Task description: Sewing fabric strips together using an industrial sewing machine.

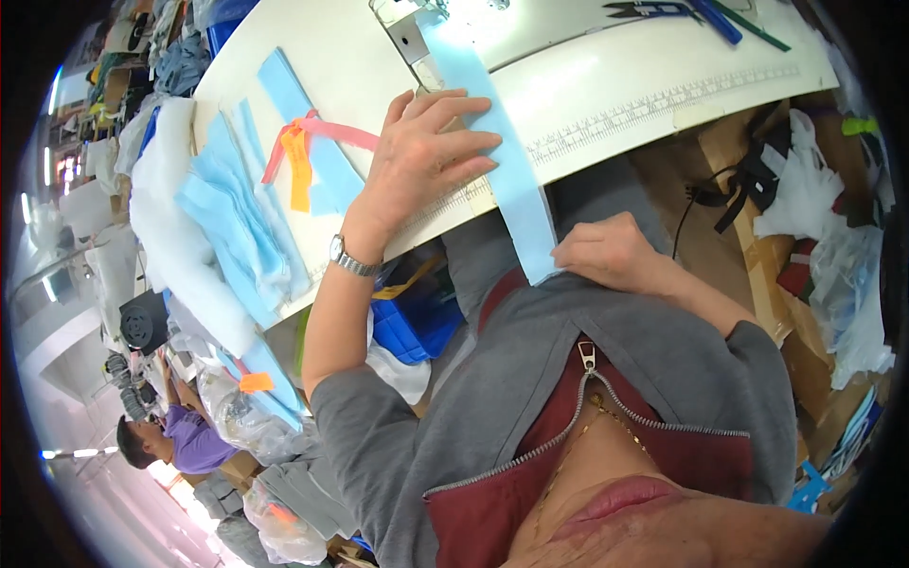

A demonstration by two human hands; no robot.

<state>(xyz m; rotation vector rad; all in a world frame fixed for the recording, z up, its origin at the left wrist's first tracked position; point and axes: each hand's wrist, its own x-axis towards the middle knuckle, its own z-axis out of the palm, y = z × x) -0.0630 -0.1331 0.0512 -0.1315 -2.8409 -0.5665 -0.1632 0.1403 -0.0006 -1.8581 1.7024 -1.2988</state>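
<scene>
A long light-blue fabric strip runs from the sewing machine's lit metal plate over the front edge of the white table, down toward my lap. My left hand lies on the strip's left side, fingers stretched out and slightly apart, near the table edge. At the strip's near end, below the tabletop, my right hand pinches its corner between closed fingers. The far end of the strip is washed out by the bright lamp, so the needle area cannot be made out.
Left on the table lie stacked light-blue pieces, a pink ribbon with an orange tag, and white padding. A printed ruler follows the edge. Pliers lie far right. Below sits a blue bin; a person works behind.
</scene>
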